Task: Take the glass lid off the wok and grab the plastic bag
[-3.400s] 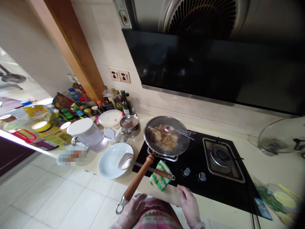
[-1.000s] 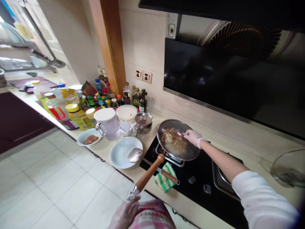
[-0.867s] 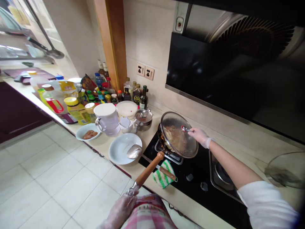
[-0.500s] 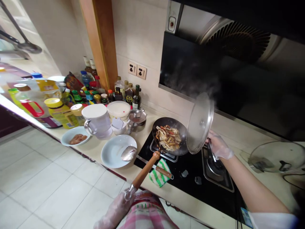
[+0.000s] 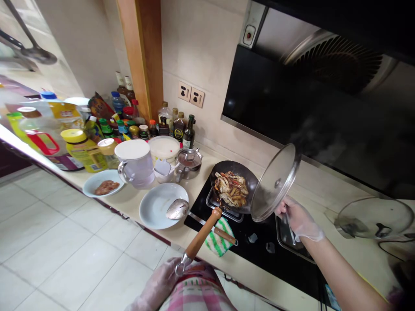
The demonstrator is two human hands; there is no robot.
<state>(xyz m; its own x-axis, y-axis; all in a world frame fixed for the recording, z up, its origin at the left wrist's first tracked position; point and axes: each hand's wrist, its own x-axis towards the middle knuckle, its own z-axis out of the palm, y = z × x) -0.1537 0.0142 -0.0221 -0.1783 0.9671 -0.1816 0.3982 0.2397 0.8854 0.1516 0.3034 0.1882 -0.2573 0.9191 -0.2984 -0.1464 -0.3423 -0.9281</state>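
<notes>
My right hand (image 5: 296, 218), in a clear plastic glove, grips a glass lid (image 5: 275, 183) with a metal rim. The lid is tilted on edge above the right side of a dark wok (image 5: 248, 177). Cooked strips of food (image 5: 231, 189) lie in the wok, browned with some red bits. The wok's wooden handle (image 5: 201, 237) points toward me. My gloved left hand (image 5: 162, 278) is at the handle's ringed end, its fingers hidden. A metal cooking spoon (image 5: 177, 209) rests in a pale plate (image 5: 152, 207), its wooden grip over a green-striped cloth (image 5: 218, 246).
Left of the plate stand a plate of raw meat (image 5: 106, 187), a lidded pitcher (image 5: 134, 160) and many bottles. A lidded steel pot (image 5: 189, 162) sits behind. On the right are another burner (image 5: 300, 246) and a second glass lid (image 5: 372, 216). The range hood (image 5: 259, 95) hangs behind.
The lid and my right hand have moved slightly down and right. Steam around the lid has thinned. My left hand and the wok handle keep about the same places.
</notes>
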